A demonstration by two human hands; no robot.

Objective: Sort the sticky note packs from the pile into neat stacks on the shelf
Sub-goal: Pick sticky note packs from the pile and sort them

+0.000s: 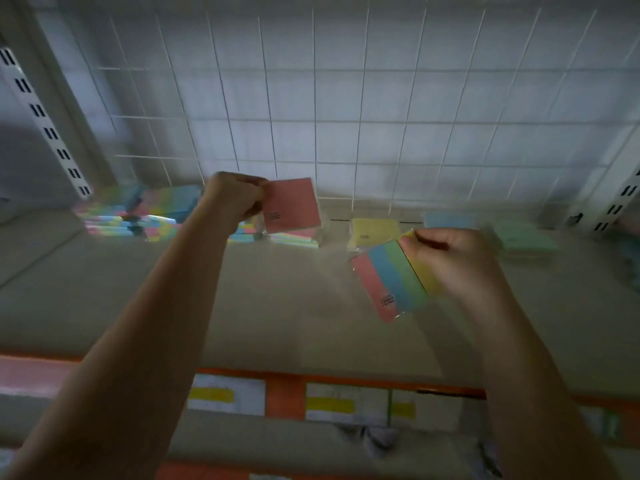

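My left hand (232, 197) grips a pink sticky note pack (292, 205) by its left edge and holds it up above the pile of multicoloured packs (145, 213) at the back left of the shelf (277, 306). My right hand (450, 261) pinches a striped pack (388, 278) of pink, blue, green and yellow bands, tilted above the shelf. Behind it lie a yellow pack (372, 232), a blue pack (448, 220) and a green stack (523, 239).
A white wire grid (329, 116) backs the shelf, with slotted uprights at the left (45, 123) and right (620, 206). Along the front runs an orange price rail with white and yellow labels (346, 403). The picture is blurred.
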